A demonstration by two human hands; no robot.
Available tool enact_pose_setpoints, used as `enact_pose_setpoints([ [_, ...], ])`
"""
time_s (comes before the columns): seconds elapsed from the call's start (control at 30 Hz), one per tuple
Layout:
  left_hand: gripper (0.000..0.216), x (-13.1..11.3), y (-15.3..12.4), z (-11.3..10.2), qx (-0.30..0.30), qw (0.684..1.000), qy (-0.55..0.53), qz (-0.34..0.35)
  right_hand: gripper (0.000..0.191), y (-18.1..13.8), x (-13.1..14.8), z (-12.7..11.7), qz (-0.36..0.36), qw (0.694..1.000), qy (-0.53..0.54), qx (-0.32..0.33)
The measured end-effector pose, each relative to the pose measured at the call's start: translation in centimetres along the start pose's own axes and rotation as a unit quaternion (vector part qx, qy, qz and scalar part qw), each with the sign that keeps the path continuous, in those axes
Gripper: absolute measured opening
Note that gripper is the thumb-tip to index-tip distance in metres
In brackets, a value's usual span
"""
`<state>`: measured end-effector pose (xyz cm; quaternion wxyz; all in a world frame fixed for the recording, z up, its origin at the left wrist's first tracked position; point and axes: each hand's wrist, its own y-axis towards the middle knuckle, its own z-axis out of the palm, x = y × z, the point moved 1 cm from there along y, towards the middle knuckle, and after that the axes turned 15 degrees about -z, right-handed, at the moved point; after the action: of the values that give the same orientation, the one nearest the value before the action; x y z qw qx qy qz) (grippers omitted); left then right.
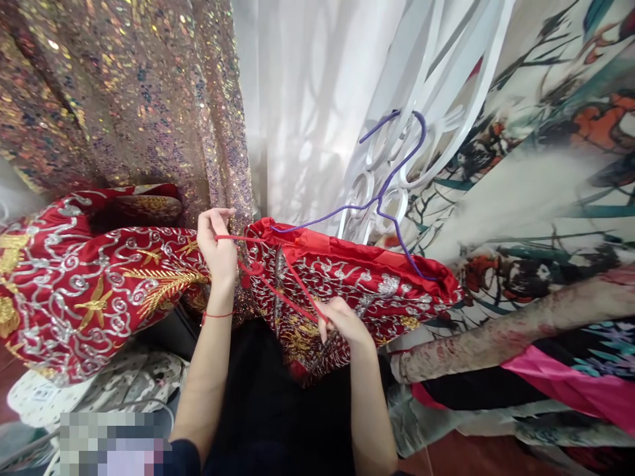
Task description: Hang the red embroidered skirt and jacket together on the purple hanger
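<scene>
No text, brand or number can be read anywhere. Taking the red skirt [357, 294] on the purple hanger [380, 197] as the landmark, one small label [42, 392] lies well to its left and lower down, on the white dotted cloth [74, 400]; it carries faint dark marks, too small and blurred to make out as letters or figures. Also to the lower left of the skirt, nearer the wearer than that label, a pixelated patch [112, 444] hides whatever is under it, so nothing can be read there.
</scene>
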<state>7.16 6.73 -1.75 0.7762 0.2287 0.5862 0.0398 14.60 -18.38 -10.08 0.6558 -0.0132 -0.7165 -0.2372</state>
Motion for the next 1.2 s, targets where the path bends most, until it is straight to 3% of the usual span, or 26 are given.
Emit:
enact_pose_setpoints([
  [0.13,0.018,0.7,0.4,0.6,0.146,0.988,0.055,0.006,0.055,-0.4,-0.5,-0.2,0.087,0.988,-0.077,0.103],
  [0.23,0.037,0.8,0.4,0.9,0.293,0.944,0.144,0.042,0.043,0.9,0.0,0.8,0.057,0.987,-0.140,0.047],
  [0.3,0.047,0.5,0.3,0.7,0.340,0.915,0.201,0.081,0.035,2.2,0.7,1.7,0.009,0.982,-0.188,-0.028],
  [0.43,0.053,-1.1,-0.3,-0.4,0.339,0.887,0.274,0.151,0.027,4.9,2.5,3.4,-0.078,0.943,-0.264,-0.185],
  [0.57,0.037,-3.0,-1.1,-0.8,0.336,0.867,0.343,0.134,0.026,7.0,3.7,5.1,-0.103,0.912,-0.262,-0.298],
  [0.77,0.054,-4.5,-2.0,0.0,0.311,0.867,0.370,0.121,0.020,7.4,5.3,8.0,-0.098,0.918,-0.204,-0.327],
  [0.97,0.063,-5.1,-2.2,0.1,0.323,0.869,0.357,0.113,0.018,7.4,6.1,9.2,-0.061,0.870,-0.337,-0.354],
  [1.2,0.059,-5.5,-2.0,-0.2,0.371,0.862,0.332,0.097,0.018,7.7,4.9,10.1,-0.048,0.851,-0.348,-0.391],
])
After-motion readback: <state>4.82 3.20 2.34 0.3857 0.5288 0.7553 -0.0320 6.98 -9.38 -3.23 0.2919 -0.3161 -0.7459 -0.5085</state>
